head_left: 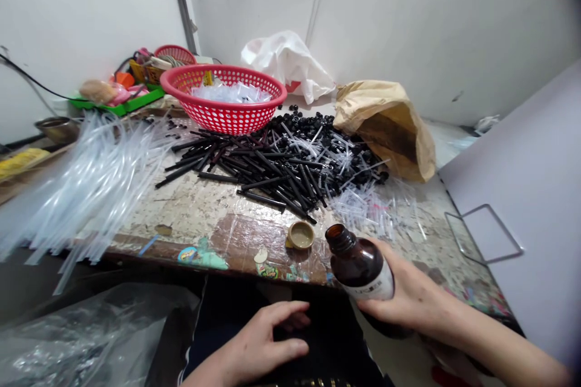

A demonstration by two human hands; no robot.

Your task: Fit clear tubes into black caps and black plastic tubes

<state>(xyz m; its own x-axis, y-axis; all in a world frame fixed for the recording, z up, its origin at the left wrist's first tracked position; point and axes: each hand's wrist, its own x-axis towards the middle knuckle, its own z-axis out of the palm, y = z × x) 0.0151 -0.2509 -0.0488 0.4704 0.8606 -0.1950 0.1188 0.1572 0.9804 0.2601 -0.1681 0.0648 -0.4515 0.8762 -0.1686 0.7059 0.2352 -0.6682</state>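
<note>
My right hand is wrapped round a brown glass bottle with a white label, tilted at the table's front edge. The bottle's mouth is uncapped. My left hand hangs over my lap, thumb and fingers apart, holding nothing. Just left of the bottle, a small round tan cup or cap sits on the worn table. Beyond it lie a heap of black tubes and a pile of short clear tubes.
A red basket of clear pieces stands behind the black tubes. Long clear tubes overhang the table's left front edge. An open brown paper bag and a white plastic bag are at the back. A green tray holds odds and ends.
</note>
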